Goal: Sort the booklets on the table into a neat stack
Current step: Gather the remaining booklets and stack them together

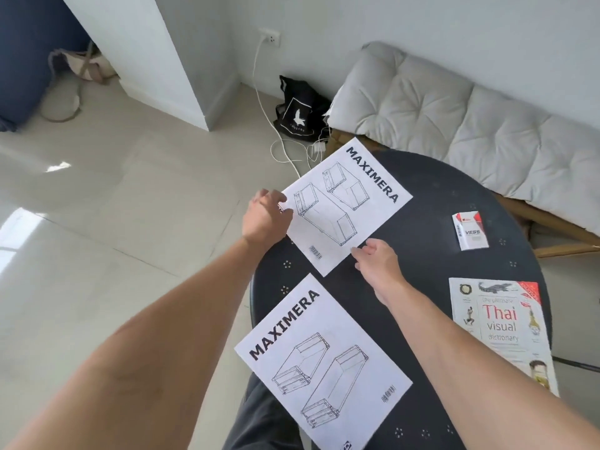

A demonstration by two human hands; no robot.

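Observation:
Two white MAXIMERA booklets lie apart on a round dark table (431, 196). The far booklet (347, 203) sits turned at the table's far left, hanging over the edge. My left hand (266, 216) is at its left edge, fingers curled onto the paper. At the same booklet's near right edge is my right hand (378, 258), fingertips touching the paper. The near booklet (321, 362) lies at the table's near left edge, also overhanging, with neither hand on it. A Thai visual dictionary (500, 326) lies at the right.
A small white and red VESS box (469, 230) lies on the table's far right. Behind the table stands a bench with a grey cushion (454, 118). A black bag (302, 115) and a white cable (263, 102) lie on the tiled floor.

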